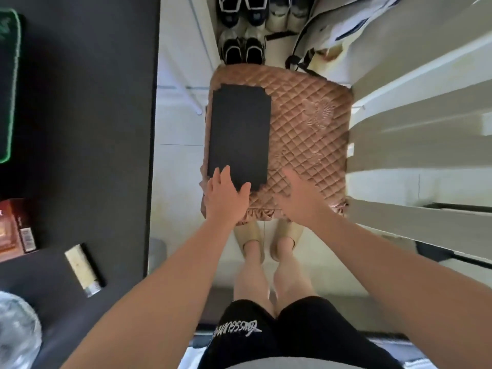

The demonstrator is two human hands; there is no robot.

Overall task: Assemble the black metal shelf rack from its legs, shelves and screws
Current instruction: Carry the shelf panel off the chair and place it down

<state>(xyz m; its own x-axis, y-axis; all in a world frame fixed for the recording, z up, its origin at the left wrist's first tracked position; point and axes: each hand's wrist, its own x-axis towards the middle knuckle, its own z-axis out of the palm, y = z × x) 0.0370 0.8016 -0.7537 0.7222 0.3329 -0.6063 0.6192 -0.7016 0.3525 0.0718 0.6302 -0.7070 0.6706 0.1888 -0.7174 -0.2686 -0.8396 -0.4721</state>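
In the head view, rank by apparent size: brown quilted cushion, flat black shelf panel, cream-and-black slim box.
1. brown quilted cushion, largest
2. flat black shelf panel
3. cream-and-black slim box, smallest, even though it sits nearer the camera

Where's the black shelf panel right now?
Head view, centre: the black shelf lies flat on the left half of the quilted cushion, the left hand touching its near end.

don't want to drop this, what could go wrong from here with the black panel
The flat black metal shelf panel sits at the left edge of the brown quilted cushion; a nudge from the open left hand could slide it onto the white tiled floor. The feet in beige slippers stand just below the near edge, so a fall may hit them.
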